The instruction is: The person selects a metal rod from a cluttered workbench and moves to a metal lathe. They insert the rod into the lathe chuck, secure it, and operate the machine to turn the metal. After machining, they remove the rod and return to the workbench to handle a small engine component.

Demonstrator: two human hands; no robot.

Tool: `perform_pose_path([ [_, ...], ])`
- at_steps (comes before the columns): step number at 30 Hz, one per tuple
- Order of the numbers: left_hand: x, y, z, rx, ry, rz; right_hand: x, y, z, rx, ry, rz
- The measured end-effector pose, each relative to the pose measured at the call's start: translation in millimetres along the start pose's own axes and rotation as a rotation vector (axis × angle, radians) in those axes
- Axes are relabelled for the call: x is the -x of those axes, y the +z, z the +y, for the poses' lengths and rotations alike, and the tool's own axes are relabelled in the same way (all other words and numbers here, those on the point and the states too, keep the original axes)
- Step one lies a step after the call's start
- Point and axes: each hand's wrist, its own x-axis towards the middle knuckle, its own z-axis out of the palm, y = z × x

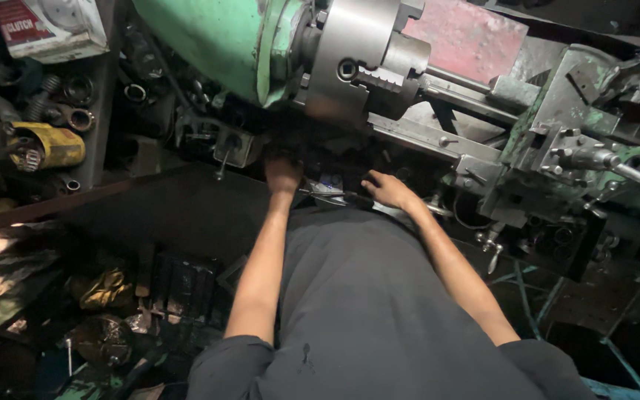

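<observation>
From the head view, both arms are seen stretched under a green lathe and its steel chuck. The left hand is sunk in the dark tray below the chuck; whether it is open or closed cannot be told. The right hand is laid, fingers curled, on a thin dark-handled tool lying between the hands. The carriage is seen at right.

Below the lathe chuck, the left hand's fingertips vanish into dark shadow, so what they touch cannot be told. The right hand covers part of a slim dark tool. The chuck's top is cut off by the upper edge.
</observation>
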Motion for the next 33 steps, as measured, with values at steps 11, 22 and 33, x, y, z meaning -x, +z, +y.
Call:
perform_pose_path([
  [11,11,4,-20,-0.224,0.095,0.073,-6,5,-1,0.033,-0.015,-0.022],
  [22,65,-159,42,0.200,0.340,0.356,-9,10,14,0.041,0.014,0.005],
  [33,67,-154,50,0.346,0.438,0.503,-2,12,-8,0.099,0.016,-0.074],
])
